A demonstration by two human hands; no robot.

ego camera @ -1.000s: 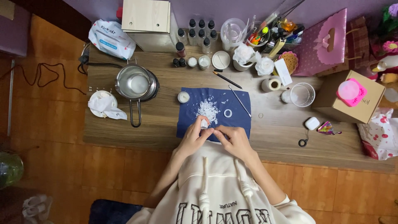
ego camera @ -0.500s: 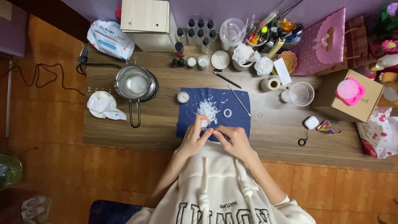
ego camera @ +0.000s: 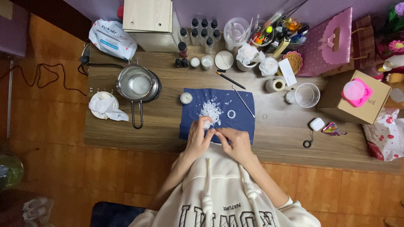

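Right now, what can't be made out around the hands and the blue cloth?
- Small white lump, head view: mostly hidden by left hand; shape unclear.
- Right hand fingertips: too small to tell whether they pinch anything.
- Dark blue cloth: near edge covered by both hands.
- White flake pile: too small to identify material.
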